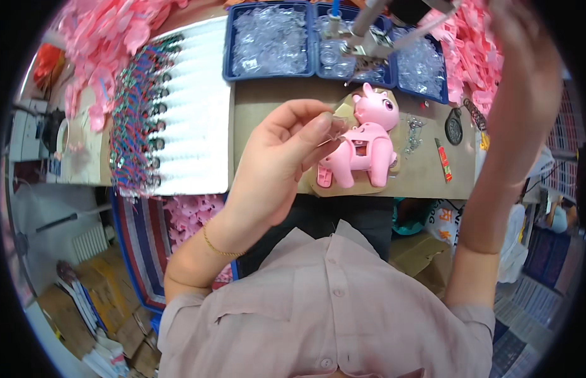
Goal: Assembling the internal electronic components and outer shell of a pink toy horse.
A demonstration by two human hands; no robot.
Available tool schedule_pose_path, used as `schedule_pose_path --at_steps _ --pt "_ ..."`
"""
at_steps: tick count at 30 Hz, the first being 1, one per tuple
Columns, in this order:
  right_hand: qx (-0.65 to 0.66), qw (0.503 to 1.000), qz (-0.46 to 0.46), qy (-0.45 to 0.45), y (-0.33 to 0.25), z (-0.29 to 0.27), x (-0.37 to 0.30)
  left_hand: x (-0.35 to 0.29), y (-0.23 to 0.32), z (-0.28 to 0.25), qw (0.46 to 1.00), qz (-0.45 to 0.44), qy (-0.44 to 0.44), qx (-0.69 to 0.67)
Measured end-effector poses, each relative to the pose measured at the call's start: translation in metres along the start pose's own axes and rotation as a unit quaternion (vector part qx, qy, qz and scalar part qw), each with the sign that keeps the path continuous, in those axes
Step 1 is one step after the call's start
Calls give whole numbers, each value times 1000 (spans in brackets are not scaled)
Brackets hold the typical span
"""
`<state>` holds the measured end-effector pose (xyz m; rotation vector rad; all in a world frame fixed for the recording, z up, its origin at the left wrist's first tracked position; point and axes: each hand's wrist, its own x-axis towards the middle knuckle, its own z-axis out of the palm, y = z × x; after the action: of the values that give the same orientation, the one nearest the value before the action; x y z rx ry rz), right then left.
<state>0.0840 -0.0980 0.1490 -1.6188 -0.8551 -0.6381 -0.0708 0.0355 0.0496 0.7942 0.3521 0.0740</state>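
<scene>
My left hand [283, 154] is pinched on a small clear plastic piece [336, 126], just left of a pink toy pony [372, 135]. The pony lies on its side on a tan board [324, 189], head toward the far side. A cut-out in its body shows something reddish inside. My right hand [526, 57] is raised at the far right, in front of a heap of pink plastic parts [463, 44]. Motion smears its fingers, so its hold is not visible.
Blue trays [270, 77] of clear plastic parts line the back, beneath a hanging metal tool [368, 47]. At left, a white foam tray [201, 126] carries wired parts [138, 126]. Screws [414, 133], a black ring [453, 126] and a red-green tube [443, 160] lie right of the pony.
</scene>
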Motion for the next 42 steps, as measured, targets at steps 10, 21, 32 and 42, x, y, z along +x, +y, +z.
schedule_pose_path --at_steps 10,21,32,42 --pt "244 844 431 -205 4 -37 -105 12 -36 25 979 85 -73 173" --pt "3 902 80 -424 63 -26 -129 17 -67 -10 747 278 -31 603" --pt "-243 873 -54 -419 24 -31 -141 15 -56 11 487 354 -102 792" --pt "-148 880 -18 -451 47 -41 -127 18 -53 10 445 332 -146 819"
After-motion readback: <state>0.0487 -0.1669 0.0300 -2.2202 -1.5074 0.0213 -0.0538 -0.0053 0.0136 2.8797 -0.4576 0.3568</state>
